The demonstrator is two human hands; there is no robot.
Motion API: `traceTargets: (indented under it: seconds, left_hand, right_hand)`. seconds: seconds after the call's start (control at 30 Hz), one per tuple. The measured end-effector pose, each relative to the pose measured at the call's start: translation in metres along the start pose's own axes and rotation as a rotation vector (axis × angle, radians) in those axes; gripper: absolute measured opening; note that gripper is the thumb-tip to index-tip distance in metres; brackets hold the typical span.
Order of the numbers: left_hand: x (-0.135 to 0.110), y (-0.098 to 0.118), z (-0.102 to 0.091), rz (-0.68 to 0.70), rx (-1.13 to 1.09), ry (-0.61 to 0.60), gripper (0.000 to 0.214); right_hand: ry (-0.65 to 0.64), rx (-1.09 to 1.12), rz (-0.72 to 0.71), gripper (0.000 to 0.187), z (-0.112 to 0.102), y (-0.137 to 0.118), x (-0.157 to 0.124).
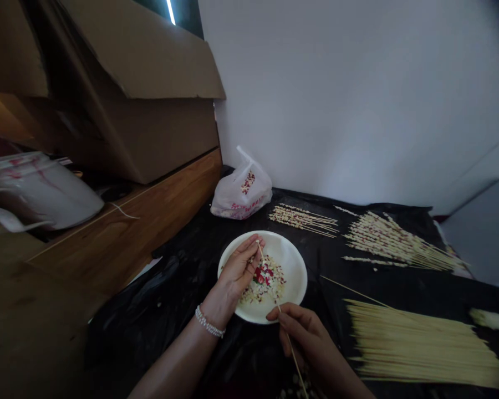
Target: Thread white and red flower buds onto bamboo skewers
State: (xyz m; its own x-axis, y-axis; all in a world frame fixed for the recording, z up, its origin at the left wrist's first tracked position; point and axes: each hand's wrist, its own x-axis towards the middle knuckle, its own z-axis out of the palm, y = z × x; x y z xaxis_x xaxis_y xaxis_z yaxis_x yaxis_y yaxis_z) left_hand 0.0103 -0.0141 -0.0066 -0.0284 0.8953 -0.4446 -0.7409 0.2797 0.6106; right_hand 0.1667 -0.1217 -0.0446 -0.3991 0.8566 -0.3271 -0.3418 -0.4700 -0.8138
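Observation:
Over a white bowl (pixel 296 277), my left hand (pixel 235 269) has its thumb and fingers closed on a small pale piece at the tip of a thin wooden skewer. A beaded bracelet is on that wrist. At the bowl's near rim, my right hand (pixel 303 332) grips the skewer (pixel 293 354) between thumb and fingers; its lower end runs toward me. Many small cream and dark red pieces (pixel 276 282) lie in the bowl, with a bright red and white patch (pixel 263 274) among them. My left fingers hide part of the contents.
Threaded skewers (pixel 382 238) lie in two groups on black plastic sheeting (pixel 183 299). Bare skewers (pixel 419 346) are stacked at right. A tied plastic bag (pixel 243 194) stands behind the bowl, near the wall. Left are a cardboard box (pixel 166 133) and a white container (pixel 54 191).

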Motion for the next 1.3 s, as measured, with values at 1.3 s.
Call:
traceTargets:
  seconds: [1.3]
  left_hand:
    - [0.013,0.001,-0.007,-0.133,-0.022,-0.078,0.015]
  right_hand:
    - [0.014,-0.058,-0.018,0.042,0.001,-0.005,-0.003]
